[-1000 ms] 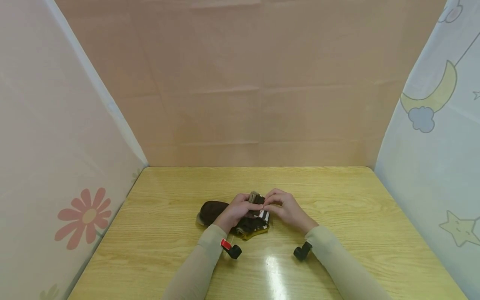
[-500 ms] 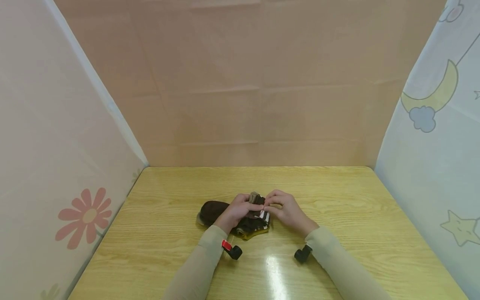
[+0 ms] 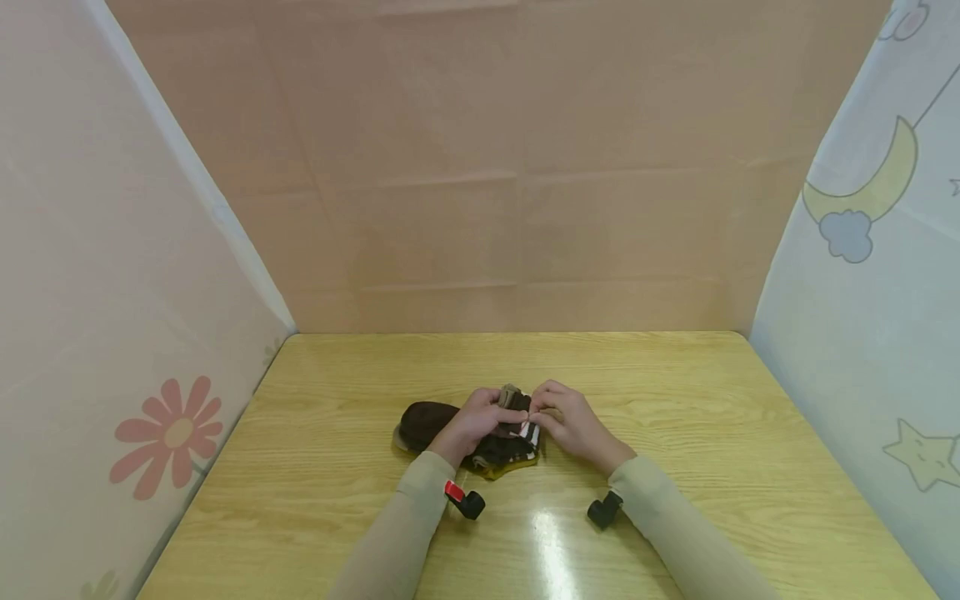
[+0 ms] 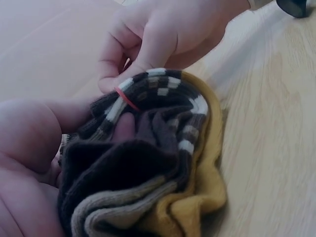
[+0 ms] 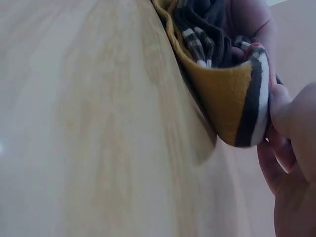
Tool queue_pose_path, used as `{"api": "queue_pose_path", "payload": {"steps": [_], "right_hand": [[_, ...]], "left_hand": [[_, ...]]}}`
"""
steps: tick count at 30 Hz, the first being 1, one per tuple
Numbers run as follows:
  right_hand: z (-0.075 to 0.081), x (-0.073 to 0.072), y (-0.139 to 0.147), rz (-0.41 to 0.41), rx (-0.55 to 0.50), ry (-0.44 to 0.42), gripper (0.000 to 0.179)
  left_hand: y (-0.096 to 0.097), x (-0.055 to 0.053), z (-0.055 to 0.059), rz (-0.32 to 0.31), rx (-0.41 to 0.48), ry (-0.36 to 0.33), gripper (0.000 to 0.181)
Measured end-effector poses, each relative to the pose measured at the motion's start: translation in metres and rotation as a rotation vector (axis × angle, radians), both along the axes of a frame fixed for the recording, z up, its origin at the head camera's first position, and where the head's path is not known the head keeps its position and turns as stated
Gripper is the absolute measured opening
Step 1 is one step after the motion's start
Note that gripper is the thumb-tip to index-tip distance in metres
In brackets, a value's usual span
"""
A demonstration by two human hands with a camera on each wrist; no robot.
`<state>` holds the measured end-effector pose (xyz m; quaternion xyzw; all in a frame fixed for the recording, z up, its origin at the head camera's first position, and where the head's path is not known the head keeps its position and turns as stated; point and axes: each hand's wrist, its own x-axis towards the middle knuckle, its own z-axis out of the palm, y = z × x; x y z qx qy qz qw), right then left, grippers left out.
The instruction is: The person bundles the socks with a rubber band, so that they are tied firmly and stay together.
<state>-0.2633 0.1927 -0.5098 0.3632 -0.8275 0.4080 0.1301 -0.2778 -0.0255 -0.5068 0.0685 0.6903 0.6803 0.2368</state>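
Note:
A bundle of knitted socks (image 3: 501, 450) in dark brown, beige, mustard and a black-and-white check lies on the table. My left hand (image 3: 477, 419) grips it from the left, and in the left wrist view a fingertip (image 4: 124, 127) shows inside the fold. A thin red strip (image 4: 127, 98) crosses the checked cuff edge. My right hand (image 3: 572, 422) has its thumb and fingers pinched together at that edge, beside the strip; the right wrist view shows them against the striped cuff (image 5: 259, 101). What exactly lies between those fingertips is hidden.
A dark brown rounded sock end (image 3: 426, 423) sticks out left of the left hand, with a beige one under it. The wooden table (image 3: 675, 383) reaches a tan backdrop (image 3: 480, 250) and patterned cloths at both sides. Black cameras (image 3: 604, 508) sit at the wrists.
My right hand has shifted very slightly at the cuff edge, its fingers still pinched. The left hand and the bundle stay in place.

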Motion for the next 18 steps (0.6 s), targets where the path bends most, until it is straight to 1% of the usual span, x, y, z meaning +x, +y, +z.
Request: {"api": "queue_pose_path", "payload": {"steps": [4, 6, 9, 11, 14, 16, 18], "right_hand": [[0.004, 0.0, 0.005, 0.011, 0.044, -0.016, 0.015], [0.006, 0.0, 0.007, 0.037, 0.076, 0.015, 0.016], [0.008, 0.0, 0.009, 0.109, 0.1, 0.094, 0.018], [0.01, 0.0, 0.01, 0.161, 0.084, 0.144, 0.019], [0.011, 0.0, 0.01, 0.246, 0.033, 0.2, 0.024], [0.012, 0.0, 0.009, 0.306, 0.0, 0.223, 0.029], [0.013, 0.0, 0.008, 0.362, -0.018, 0.214, 0.036]], "left_hand": [[-0.001, 0.0, -0.001, 0.001, 0.019, -0.003, 0.031], [-0.001, 0.0, -0.001, 0.001, 0.021, -0.006, 0.03], [-0.002, 0.0, -0.001, 0.001, 0.015, -0.009, 0.03], [-0.002, 0.0, 0.0, 0.001, 0.016, -0.01, 0.031], [-0.001, 0.0, 0.0, -0.002, 0.02, -0.015, 0.032], [-0.001, -0.001, 0.0, -0.004, 0.023, -0.02, 0.032], [-0.001, -0.001, 0.0, -0.006, 0.03, -0.03, 0.032]]}}
